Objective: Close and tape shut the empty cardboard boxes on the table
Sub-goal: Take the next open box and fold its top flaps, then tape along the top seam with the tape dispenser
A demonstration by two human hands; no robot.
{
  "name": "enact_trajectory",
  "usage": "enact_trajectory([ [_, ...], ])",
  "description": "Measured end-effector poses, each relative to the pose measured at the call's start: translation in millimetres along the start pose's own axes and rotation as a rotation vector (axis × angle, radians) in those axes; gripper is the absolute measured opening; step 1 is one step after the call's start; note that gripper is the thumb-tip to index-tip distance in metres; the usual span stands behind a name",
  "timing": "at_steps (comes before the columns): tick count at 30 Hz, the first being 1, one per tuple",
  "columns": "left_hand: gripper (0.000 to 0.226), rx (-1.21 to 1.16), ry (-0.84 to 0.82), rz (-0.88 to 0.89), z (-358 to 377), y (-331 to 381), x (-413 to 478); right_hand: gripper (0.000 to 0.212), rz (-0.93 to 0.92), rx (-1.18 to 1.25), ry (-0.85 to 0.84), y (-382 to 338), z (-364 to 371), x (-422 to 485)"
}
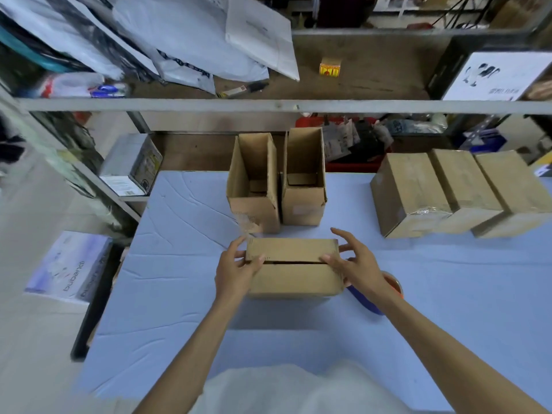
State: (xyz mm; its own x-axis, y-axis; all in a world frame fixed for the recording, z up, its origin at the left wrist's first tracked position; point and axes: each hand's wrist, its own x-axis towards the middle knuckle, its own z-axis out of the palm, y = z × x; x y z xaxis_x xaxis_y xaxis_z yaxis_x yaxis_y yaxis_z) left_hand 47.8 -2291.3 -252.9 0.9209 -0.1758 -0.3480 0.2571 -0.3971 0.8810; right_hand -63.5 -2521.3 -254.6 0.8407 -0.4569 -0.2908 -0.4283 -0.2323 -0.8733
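Note:
A small cardboard box [294,271] sits on the blue table [179,279] in front of me, its two top flaps folded down with a dark seam between them. My left hand [236,271] grips the box's left end, thumb pressing on the top flaps. My right hand [355,264] holds the right end, thumb on top and fingers spread behind the corner. Two open boxes stand behind it, one [254,186] at the left and one [304,177] at the right. A roll of tape with a blue and orange rim [394,286] lies under my right wrist, mostly hidden.
Three closed cardboard boxes [466,192] lie in a row at the table's right. A metal shelf rail [268,105] crosses above the table's far edge, with mailer bags [191,40] on the shelf. A white carton [70,265] stands on the floor at the left.

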Motion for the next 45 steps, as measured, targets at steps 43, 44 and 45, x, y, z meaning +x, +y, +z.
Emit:
enact_trajectory([
  [43,0.059,-0.131,-0.17,-0.098,10.1,7.7,8.5,0.03,0.082,-0.08,0.138,-24.5,-90.6,-17.2],
  [44,0.058,-0.118,-0.206,-0.083,14.5,5.7,8.8,0.032,0.048,-0.047,0.129,-40.3,-89.7,-21.7],
  [45,0.058,-0.114,-0.237,-0.064,19.9,4.3,8.9,0.031,0.012,-0.038,0.113,-53.4,-87.0,-25.8],
])
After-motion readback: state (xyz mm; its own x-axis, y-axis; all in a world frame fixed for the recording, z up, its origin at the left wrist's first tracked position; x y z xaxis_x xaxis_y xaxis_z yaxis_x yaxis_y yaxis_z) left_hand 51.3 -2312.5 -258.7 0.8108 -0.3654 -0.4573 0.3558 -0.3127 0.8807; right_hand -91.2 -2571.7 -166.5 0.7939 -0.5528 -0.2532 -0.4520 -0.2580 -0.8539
